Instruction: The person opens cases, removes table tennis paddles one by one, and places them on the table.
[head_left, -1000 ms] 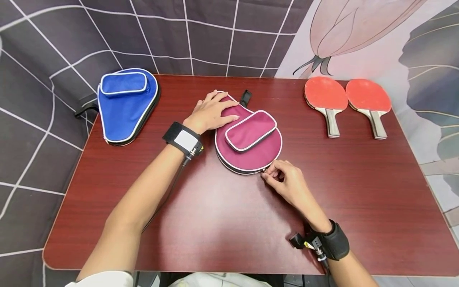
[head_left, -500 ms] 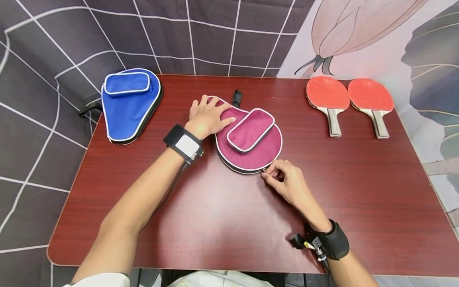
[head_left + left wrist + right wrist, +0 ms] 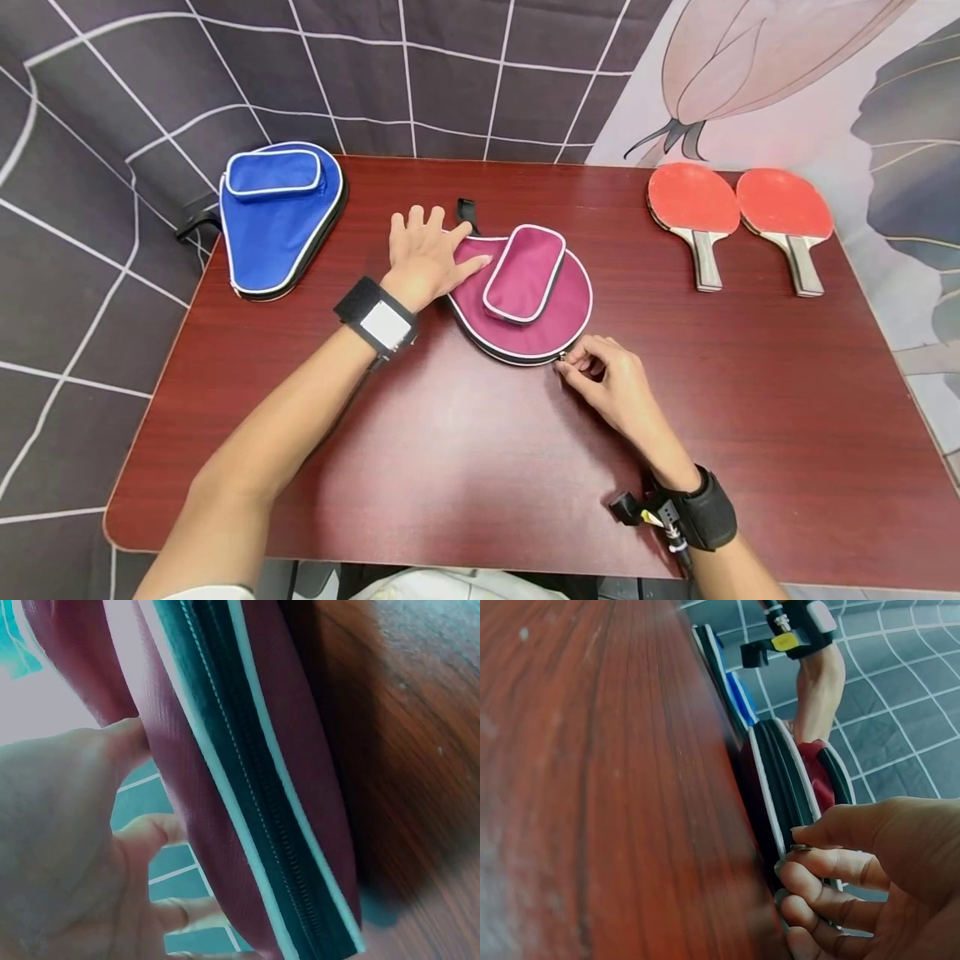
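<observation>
A maroon table tennis paddle case (image 3: 468, 287) with white piping and a raised pocket (image 3: 525, 273) lies on the table. My left hand (image 3: 422, 260) rests spread on the case's narrow end, its fingers straight. At the near right edge of the case, my right hand (image 3: 611, 379) pinches the small metal zipper pull (image 3: 801, 847) between thumb and forefinger. The black zipper band (image 3: 255, 780) looks closed along the stretch shown in the left wrist view. A black strap loop (image 3: 467, 215) sticks out beyond the left fingers.
A blue paddle case (image 3: 277, 221) lies at the back left. Two red paddles (image 3: 693, 200) with pale handles lie side by side at the back right. Curtains with a grid pattern (image 3: 450, 83) hang behind the reddish-brown table (image 3: 465, 467).
The maroon case has turned anticlockwise, its narrow end and strap swinging left. My left hand has shifted left and a little nearer with it, while my right hand keeps its pinch on the zipper pull.
</observation>
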Motion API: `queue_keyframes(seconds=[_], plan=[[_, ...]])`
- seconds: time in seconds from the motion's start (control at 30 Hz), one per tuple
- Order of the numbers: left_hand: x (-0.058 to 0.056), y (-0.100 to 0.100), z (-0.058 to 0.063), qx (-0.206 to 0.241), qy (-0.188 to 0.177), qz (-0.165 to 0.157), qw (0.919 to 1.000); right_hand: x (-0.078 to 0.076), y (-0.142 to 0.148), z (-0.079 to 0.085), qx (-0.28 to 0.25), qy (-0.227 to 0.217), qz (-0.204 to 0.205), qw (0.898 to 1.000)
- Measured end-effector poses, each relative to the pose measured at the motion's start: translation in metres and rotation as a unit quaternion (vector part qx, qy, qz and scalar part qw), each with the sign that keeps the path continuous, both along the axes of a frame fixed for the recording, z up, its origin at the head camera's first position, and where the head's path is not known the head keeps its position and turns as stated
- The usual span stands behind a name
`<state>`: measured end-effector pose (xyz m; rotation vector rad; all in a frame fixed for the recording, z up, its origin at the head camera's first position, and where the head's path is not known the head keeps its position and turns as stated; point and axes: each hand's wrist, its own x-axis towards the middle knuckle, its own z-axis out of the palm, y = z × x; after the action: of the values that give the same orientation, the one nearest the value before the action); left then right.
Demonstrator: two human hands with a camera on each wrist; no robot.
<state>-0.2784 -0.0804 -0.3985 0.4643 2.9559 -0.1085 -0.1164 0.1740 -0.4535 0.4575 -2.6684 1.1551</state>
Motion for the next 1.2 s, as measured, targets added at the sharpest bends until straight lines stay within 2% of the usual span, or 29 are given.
queue_keyframes(seconds=[0.27,0.67,0.93,1.2], plan=[[0.006,-0.002,0.0,-0.011,-0.006,0.013,0.9998,0.0,-0.001,0.002,-0.005,-0.009,0.008,1.0],[0.011,0.0,0.004,-0.017,-0.035,0.007,0.9992,-0.001,-0.002,0.001,-0.014,-0.011,-0.002,1.0],[0.014,0.001,0.004,-0.057,-0.063,0.0,0.9964,-0.002,-0.007,0.002,-0.02,-0.011,-0.01,1.0],[0.018,0.0,-0.003,-0.041,-0.076,0.007,0.9962,-0.005,-0.009,0.002,-0.03,-0.012,-0.023,0.999]])
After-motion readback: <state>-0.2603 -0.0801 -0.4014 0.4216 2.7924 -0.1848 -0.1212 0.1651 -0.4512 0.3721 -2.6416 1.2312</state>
